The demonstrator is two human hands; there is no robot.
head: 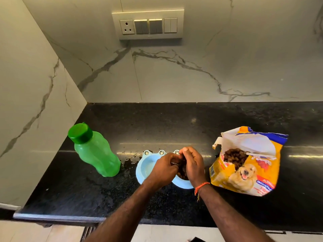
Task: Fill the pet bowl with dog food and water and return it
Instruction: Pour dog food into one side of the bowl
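Beside the hands, yellow dog-food bag

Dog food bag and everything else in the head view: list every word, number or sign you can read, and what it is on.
Dog food bag: printed words and a barcode show, all too blurred or creased to read.
Green bottle: no text visible.
Pet bowl: no text visible.
Switch panel: no readable markings.

Green bottle, lt-blue bowl, yellow bag, blk counter.
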